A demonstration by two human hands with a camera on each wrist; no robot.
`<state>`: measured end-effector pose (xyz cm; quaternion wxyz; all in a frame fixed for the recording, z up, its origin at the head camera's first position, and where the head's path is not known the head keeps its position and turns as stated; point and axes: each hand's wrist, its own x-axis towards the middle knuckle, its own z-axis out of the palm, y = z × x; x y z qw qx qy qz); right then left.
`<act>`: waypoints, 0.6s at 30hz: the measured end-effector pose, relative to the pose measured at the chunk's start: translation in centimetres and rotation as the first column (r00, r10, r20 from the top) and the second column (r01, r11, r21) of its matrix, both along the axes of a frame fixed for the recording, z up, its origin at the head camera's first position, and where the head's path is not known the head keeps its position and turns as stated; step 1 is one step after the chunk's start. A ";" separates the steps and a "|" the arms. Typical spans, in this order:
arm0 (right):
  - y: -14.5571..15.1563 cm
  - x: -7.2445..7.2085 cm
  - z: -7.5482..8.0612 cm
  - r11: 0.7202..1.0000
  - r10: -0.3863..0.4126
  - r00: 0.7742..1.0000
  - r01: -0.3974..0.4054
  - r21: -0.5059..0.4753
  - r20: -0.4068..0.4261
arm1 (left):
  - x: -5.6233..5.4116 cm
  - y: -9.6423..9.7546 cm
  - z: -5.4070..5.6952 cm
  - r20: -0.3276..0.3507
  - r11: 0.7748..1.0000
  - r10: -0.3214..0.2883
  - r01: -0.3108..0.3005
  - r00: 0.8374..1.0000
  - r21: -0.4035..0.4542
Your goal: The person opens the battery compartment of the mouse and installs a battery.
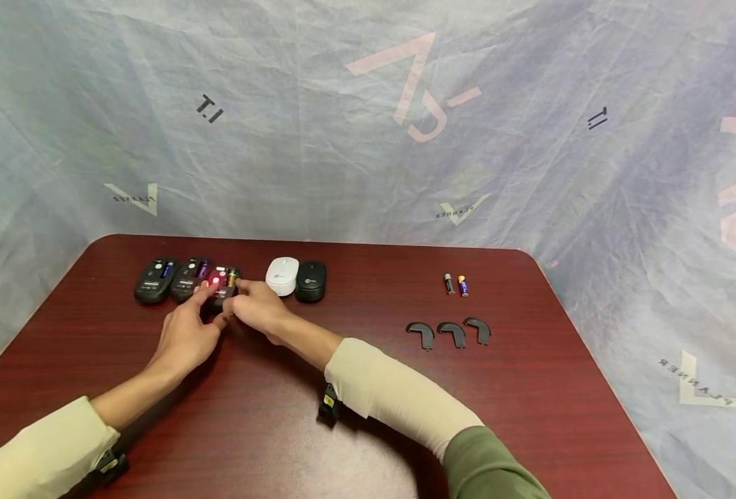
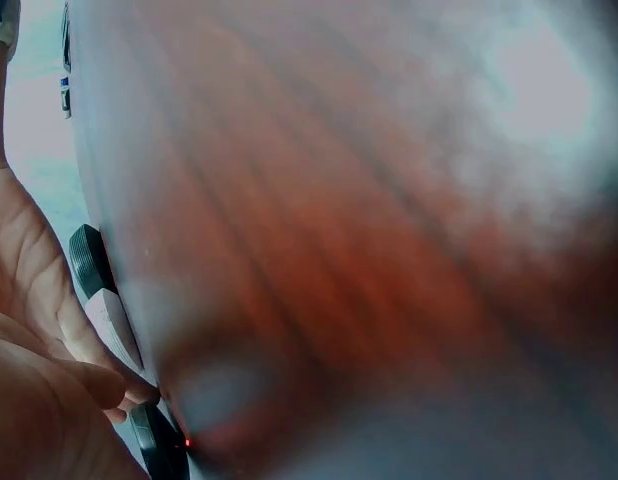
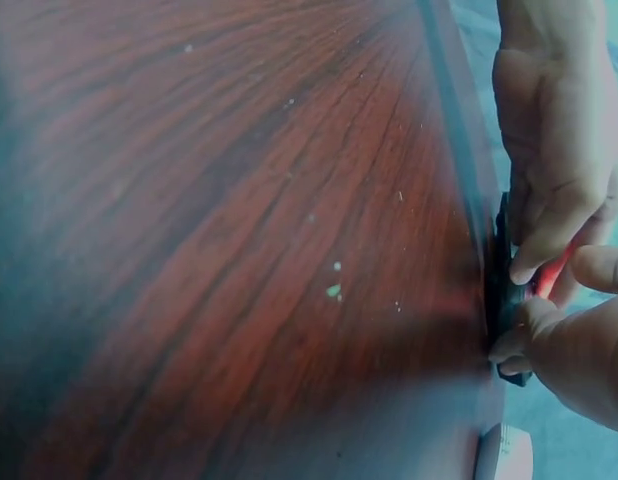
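Observation:
A black computer mouse [image 1: 221,294] lies belly-up between both hands, a red glow on its underside and a gold-coloured battery [image 1: 232,278] in its uncovered slot. My left hand [image 1: 184,338] grips it from the near left, fingers on the underside. From the right, my right hand [image 1: 258,306] holds its edge between fingers and thumb. In the right wrist view the fingertips of both hands meet at the mouse [image 3: 504,290], hiding much of it. Left of it, two more upturned black mice, a middle one [image 1: 187,283] and an outer one [image 1: 154,283], show purple-blue batteries in their slots.
A white mouse [image 1: 283,276] and a black mouse [image 1: 310,281] stand upright just right of the hands. Farther right lie a dark battery [image 1: 448,283] and a blue-yellow battery [image 1: 463,286], above three curved black covers [image 1: 452,335]. A printed cloth hangs behind the table [image 1: 530,416].

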<state>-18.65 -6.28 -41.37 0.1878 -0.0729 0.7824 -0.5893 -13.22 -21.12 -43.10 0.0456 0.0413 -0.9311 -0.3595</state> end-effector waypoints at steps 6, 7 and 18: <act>0.3 0.0 0.0 0.999 0.035 0.999 -0.035 0.019 -0.004 | -0.1 0.0 0.3 0.027 1.000 -0.006 0.006 1.000 0.004; 0.4 0.0 0.0 0.999 0.043 0.999 -0.043 0.026 -0.008 | -0.1 0.0 0.4 0.023 1.000 -0.005 0.005 1.000 0.003; 3.9 -0.2 0.3 0.978 0.183 0.975 -0.168 0.126 -0.127 | -0.4 0.2 1.5 -0.087 1.000 -0.016 0.017 0.996 0.009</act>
